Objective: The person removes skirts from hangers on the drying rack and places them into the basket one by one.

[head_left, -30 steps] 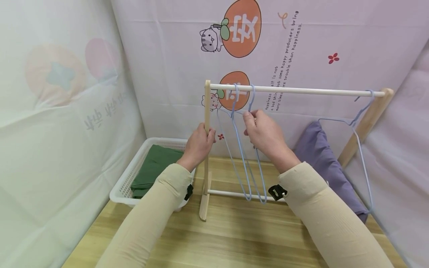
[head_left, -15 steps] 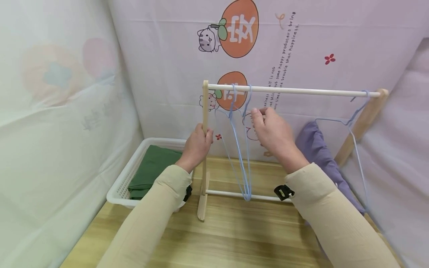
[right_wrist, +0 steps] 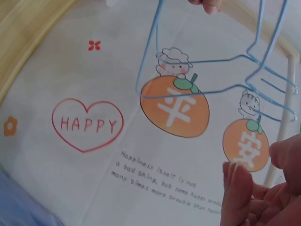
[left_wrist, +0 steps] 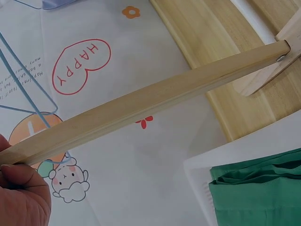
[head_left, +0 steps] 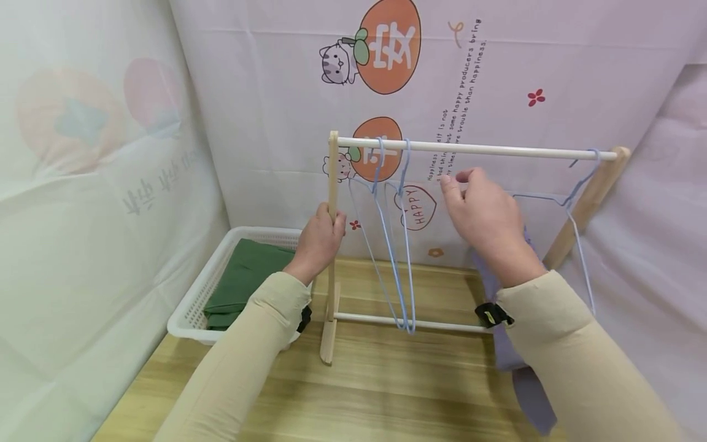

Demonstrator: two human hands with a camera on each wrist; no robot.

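My left hand (head_left: 320,242) grips the wooden upright (head_left: 333,169) at the left end of a small clothes rack. My right hand (head_left: 482,212) is in the air below the white rail (head_left: 497,149), fingers loosely bent. The right wrist view shows a gap between thumb and fingers, with nothing held. Two blue wire hangers, the left one (head_left: 380,162) and its neighbour (head_left: 405,166), hang bare near the left end, apart from both hands. At the right end hangs another blue hanger (head_left: 577,239) with a purple garment (head_left: 505,347), partly hidden behind my right forearm.
A white plastic basket (head_left: 179,325) with folded green cloth (head_left: 245,276) stands left of the rack. The rack's foot (head_left: 328,344) and lower white bar (head_left: 364,318) sit over the wooden tabletop (head_left: 397,393). Printed white cloth (head_left: 265,123) walls the space.
My right hand has let go of the second hanger and moved right, toward the purple garment. The two bare hangers have swung closer together. My left hand keeps its grip on the upright.
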